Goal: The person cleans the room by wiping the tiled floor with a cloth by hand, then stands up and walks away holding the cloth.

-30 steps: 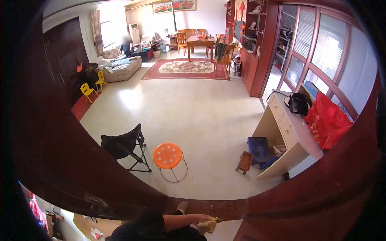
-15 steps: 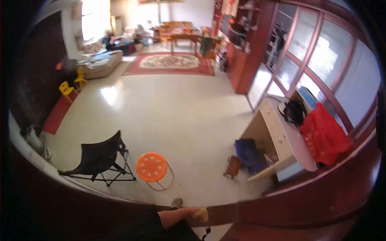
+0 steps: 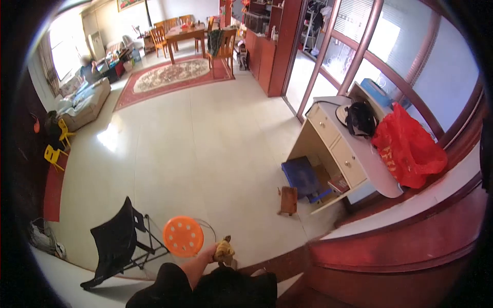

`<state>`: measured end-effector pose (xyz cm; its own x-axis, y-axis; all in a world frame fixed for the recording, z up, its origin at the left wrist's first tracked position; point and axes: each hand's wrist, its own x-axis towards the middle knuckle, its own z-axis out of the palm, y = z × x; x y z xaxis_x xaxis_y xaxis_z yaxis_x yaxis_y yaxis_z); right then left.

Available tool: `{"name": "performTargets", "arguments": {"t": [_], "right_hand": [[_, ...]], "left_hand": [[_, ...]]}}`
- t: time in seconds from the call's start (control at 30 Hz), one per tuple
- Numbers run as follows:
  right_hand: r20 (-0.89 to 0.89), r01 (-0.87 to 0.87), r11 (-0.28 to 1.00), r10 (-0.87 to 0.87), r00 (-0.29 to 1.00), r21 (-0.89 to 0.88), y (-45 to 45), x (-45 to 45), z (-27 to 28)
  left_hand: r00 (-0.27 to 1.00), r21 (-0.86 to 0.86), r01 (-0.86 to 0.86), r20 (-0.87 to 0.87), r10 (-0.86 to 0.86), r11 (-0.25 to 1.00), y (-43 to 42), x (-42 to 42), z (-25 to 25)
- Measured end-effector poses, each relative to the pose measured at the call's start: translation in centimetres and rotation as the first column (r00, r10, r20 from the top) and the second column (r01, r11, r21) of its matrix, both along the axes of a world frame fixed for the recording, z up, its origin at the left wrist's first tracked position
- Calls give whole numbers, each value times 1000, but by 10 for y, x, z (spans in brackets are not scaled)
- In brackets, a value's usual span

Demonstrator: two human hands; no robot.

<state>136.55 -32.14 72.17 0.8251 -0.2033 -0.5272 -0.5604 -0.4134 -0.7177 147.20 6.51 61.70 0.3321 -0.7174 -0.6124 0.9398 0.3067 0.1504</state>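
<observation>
My left hand (image 3: 209, 253) reaches forward at the lower middle of the head view, below a bare forearm and dark sleeve. Its fingers are closed around a crumpled yellow-brown cloth (image 3: 224, 250), which hides most of them. Just left of the hand stands an orange round stool (image 3: 183, 236) with pale spots on its seat and thin metal legs. Beyond it is a black folding chair (image 3: 115, 238). My right hand is out of view.
A small brown wooden stool (image 3: 288, 200) and a blue folded item (image 3: 302, 177) sit by a pale desk (image 3: 328, 146). On the desk lie a black bag (image 3: 361, 119) and a red plastic bag (image 3: 408, 149). A reddish-brown ledge (image 3: 359, 262) runs along the lower right.
The view has turned and tilted, and the room has shifted left in it. My left hand with the cloth now appears farther left and higher, close to the orange stool.
</observation>
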Motion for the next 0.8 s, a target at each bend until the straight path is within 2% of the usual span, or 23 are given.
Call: {"name": "performTargets", "arguments": {"t": [0.03, 0.1, 0.13, 0.17, 0.2, 0.27, 0.33, 0.43, 0.5, 0.6, 0.63, 0.73, 0.77, 0.8], "right_hand": [[-7, 8, 1000, -8, 1000, 2, -2, 8, -4], [-21, 9, 1000, -9, 1000, 10, -4, 30, -16], [-28, 7, 1000, -7, 1000, 16, -5, 43, -20], [-31, 2, 1000, -2, 1000, 20, -6, 56, -25], [-33, -4, 1000, 5, 999, 25, -8, 71, -30], [-31, -20, 999, 21, 999, 39, -13, 99, -40], [-10, -28, 999, 28, 1000, 45, -16, 129, -45], [13, -29, 998, 28, 1000, 53, -24, 171, -42], [20, -35, 998, 34, 999, 58, -28, 194, -37], [29, -29, 997, 27, 999, 68, -34, 222, -32], [28, -22, 997, 20, 999, 67, -35, 227, -32], [6, -5, 998, 4, 1000, 67, -33, 240, -27], [1, 3, 998, -3, 1000, 65, -32, 244, -26], [-4, 17, 998, -17, 1000, 62, -31, 246, -25]], "left_hand": [[804, 52, 141, 577, -145, 989, 6, 3, -43], [577, 117, 220, 785, -226, 968, 7, 16, -68], [805, 52, 198, 561, -193, 979, 0, 17, -63], [746, 82, 241, 621, -239, 967, -8, 24, -66], [523, 187, 306, 787, -328, 934, -20, 32, -66], [83, 341, 339, 918, -389, 877, -46, 54, -65], [492, 176, 436, 775, -398, 882, -75, 74, -51], [775, 84, 410, 492, -396, 908, -113, 112, -12], [634, 237, 393, 630, -448, 888, -137, 134, 10], [647, 97, 466, 640, -414, 879, -168, 169, -33], [735, -56, 486, 567, -373, 872, -181, 175, -61], [851, -303, 464, 414, -324, 832, -213, 185, -20], [818, -83, 438, 450, -358, 895, -216, 186, 41], [770, 22, 441, 505, -391, 897, -221, 193, 58]]}}
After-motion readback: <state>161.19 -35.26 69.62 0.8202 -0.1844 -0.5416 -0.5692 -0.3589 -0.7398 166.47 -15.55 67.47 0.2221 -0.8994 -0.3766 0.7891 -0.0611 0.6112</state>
